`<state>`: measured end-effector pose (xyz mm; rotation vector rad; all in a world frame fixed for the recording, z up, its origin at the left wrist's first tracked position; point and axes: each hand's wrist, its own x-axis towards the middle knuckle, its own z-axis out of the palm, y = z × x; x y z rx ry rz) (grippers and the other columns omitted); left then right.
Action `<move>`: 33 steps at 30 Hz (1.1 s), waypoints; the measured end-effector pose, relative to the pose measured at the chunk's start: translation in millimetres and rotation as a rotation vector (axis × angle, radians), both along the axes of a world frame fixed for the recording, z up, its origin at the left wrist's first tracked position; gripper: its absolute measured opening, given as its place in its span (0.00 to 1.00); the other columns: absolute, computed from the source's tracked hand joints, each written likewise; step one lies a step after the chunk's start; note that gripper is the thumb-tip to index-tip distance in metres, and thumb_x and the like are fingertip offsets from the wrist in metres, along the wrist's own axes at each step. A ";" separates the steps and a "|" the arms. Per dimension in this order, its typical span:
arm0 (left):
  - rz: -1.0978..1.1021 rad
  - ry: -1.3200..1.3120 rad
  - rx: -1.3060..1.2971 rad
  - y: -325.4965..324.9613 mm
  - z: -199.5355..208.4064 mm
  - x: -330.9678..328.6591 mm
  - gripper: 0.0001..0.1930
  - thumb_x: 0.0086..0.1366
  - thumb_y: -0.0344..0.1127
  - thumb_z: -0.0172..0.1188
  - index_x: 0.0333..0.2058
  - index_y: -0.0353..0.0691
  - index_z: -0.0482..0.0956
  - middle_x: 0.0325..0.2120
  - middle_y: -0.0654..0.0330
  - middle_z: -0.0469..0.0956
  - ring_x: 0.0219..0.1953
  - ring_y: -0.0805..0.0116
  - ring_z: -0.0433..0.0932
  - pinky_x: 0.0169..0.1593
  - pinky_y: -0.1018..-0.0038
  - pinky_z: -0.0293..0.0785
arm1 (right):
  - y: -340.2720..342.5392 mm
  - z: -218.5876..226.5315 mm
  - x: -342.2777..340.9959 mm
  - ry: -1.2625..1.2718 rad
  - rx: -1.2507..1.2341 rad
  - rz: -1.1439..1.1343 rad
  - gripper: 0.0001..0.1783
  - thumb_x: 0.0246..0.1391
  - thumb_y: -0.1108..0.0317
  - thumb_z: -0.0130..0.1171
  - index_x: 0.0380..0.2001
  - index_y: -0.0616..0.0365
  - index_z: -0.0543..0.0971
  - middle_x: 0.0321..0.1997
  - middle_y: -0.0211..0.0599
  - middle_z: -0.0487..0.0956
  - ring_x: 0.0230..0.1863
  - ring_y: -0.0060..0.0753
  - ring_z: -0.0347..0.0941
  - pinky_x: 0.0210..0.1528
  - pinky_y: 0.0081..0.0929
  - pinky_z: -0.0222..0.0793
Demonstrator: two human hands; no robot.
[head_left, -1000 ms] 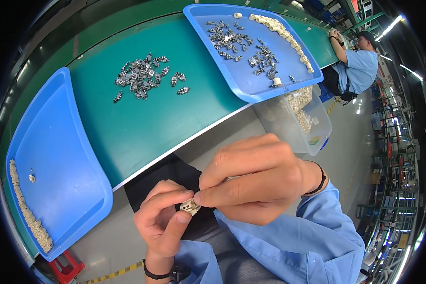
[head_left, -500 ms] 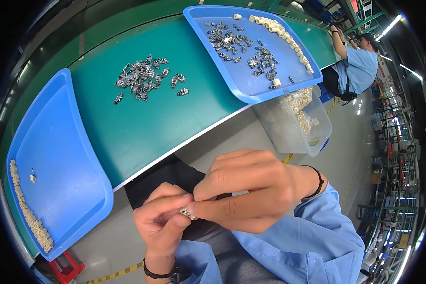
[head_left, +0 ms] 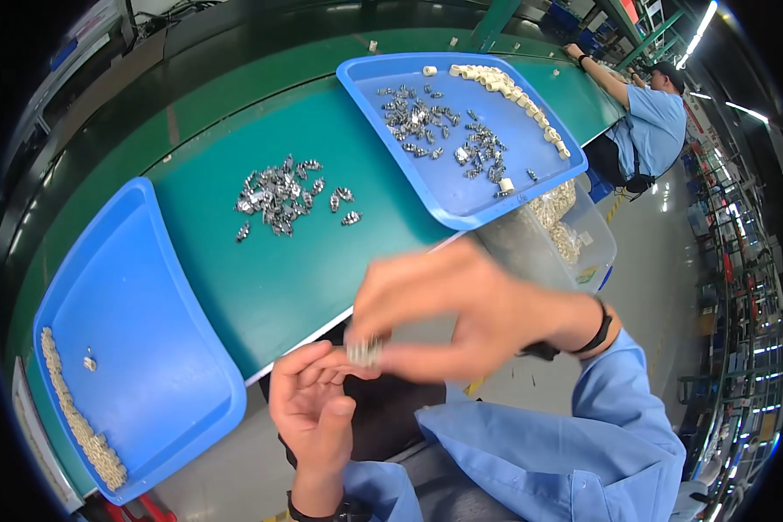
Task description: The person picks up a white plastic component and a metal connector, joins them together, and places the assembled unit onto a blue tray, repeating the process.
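**Both hands closing on one small metal part below the green table**

The green table [head_left: 322,270] is filling the upper middle of the view, its near edge running from 8 o'clock up toward 3 o'clock. A large blue tray [head_left: 139,331] is lying at 9 o'clock on the table; a row of pale small pieces [head_left: 74,418] is lining its lower left rim, and one stray piece is sitting near that row. A second blue tray [head_left: 496,187] is lying at 1 o'clock, carrying scattered metal parts in its middle and a line of cream rings [head_left: 505,87] along its far rim. Just beside it, at 3 o'clock, a clear plastic bin [head_left: 574,239] is holding more pale pieces. Another person in a blue shirt [head_left: 657,126] is leaning on the table at 2 o'clock.

Between the trays, at 11 o'clock from centre, a loose pile of metal clips [head_left: 278,196] is resting on the bare table.

The right hand [head_left: 461,313], blurred, is reaching in from 4 o'clock, its fingers pinching narrowly. The left hand [head_left: 317,404] is rising from 6 o'clock, palm up, fingers curled. Both are gripping one small metal part [head_left: 363,351] at 6 o'clock, just below the table edge.
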<state>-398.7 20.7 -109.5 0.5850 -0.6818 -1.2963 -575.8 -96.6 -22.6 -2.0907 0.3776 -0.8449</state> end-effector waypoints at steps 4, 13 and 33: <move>-0.104 -0.063 -0.044 -7.6 -11.7 0.8 0.18 0.67 0.31 0.65 0.51 0.29 0.74 0.41 0.46 0.81 0.41 0.61 0.81 0.49 0.65 0.78 | -102.0 40.2 -12.6 0.263 -0.097 -0.325 0.10 0.54 0.73 0.68 0.41 0.63 0.86 0.34 0.37 0.85 0.36 0.27 0.81 0.38 0.25 0.77; -0.512 -0.464 0.038 -10.2 -55.0 12.0 0.12 0.67 0.26 0.64 0.48 0.31 0.80 0.42 0.54 0.82 0.43 0.64 0.82 0.49 0.70 0.78 | -377.0 5.9 -16.2 0.750 -0.407 -0.766 0.13 0.52 0.64 0.69 0.40 0.57 0.87 0.35 0.36 0.87 0.38 0.31 0.84 0.47 0.30 0.78; -0.633 -0.528 0.122 -17.2 -53.0 19.0 0.13 0.66 0.23 0.64 0.49 0.31 0.80 0.44 0.52 0.83 0.43 0.64 0.81 0.50 0.71 0.76 | -365.9 12.4 -14.1 0.917 -0.581 -0.796 0.22 0.53 0.60 0.63 0.51 0.56 0.83 0.43 0.41 0.86 0.45 0.42 0.84 0.52 0.38 0.77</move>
